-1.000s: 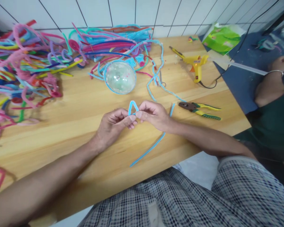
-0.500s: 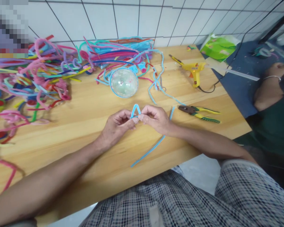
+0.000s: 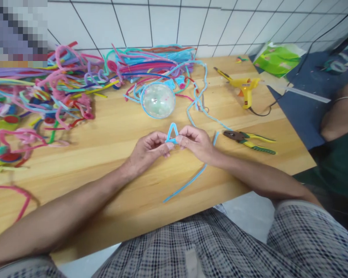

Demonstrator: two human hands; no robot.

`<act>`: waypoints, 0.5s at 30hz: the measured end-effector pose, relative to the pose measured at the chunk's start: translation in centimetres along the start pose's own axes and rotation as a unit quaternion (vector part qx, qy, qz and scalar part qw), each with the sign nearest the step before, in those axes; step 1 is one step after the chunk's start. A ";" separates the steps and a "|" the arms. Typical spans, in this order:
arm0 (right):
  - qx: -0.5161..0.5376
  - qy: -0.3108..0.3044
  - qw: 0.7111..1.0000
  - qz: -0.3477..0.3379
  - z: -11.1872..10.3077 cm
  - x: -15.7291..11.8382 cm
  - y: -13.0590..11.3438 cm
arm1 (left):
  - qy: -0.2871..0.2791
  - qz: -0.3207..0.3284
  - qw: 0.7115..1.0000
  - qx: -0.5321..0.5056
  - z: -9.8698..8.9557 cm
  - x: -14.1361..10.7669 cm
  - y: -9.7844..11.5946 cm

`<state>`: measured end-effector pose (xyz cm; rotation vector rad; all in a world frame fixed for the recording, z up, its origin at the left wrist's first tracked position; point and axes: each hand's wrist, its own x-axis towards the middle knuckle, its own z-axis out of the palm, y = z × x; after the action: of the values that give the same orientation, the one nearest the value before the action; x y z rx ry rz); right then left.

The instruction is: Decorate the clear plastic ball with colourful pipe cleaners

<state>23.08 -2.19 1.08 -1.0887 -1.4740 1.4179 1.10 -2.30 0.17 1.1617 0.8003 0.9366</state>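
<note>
Between my two hands is a blue pipe cleaner (image 3: pixel 173 129) bent into a small triangle, its peak pointing away from me. My left hand (image 3: pixel 150 150) pinches the triangle's left lower corner between thumb and fingers. At the right lower corner, my right hand (image 3: pixel 195 143) is closed on the same piece. A longer loose blue pipe cleaner (image 3: pixel 188 182) lies on the table, passing beneath my right wrist. Beyond my hands sits a clear dome (image 3: pixel 158 100) with a blue rim.
Pliers (image 3: pixel 246 142) lie right of my right hand. Behind them are a yellow glue gun (image 3: pixel 245 88) and a craft knife (image 3: pixel 222 74). A heap of coloured pipe cleaners (image 3: pixel 72 92) covers the left and back. A green packet (image 3: pixel 278 60) and another person's arm (image 3: pixel 336 112) are at right.
The view has shifted slightly, so the table's things appear further right. The triangle's base now shows more fully between my fingers. Both hands keep their pinch.
</note>
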 end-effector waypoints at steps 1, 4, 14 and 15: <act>0.006 0.000 1.000 0.000 -0.1 0.0 0.0 | 0.002 -0.006 1.000 -0.003 0.0 0.0 0.0; 0.032 -0.002 0.999 -0.001 -0.2 0.0 0.1 | 0.021 -0.021 0.999 -0.016 0.0 0.0 0.2; -0.013 0.017 1.000 -0.014 0.3 -0.1 -0.3 | 0.032 -0.019 0.999 0.024 0.2 -0.2 0.4; -0.017 0.021 1.000 -0.016 0.4 0.0 -0.3 | 0.026 -0.016 0.999 0.029 0.3 -0.2 0.3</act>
<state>22.72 -2.33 1.34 -1.1042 -1.4841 1.3446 1.18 -2.58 0.51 1.1755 0.8903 0.9248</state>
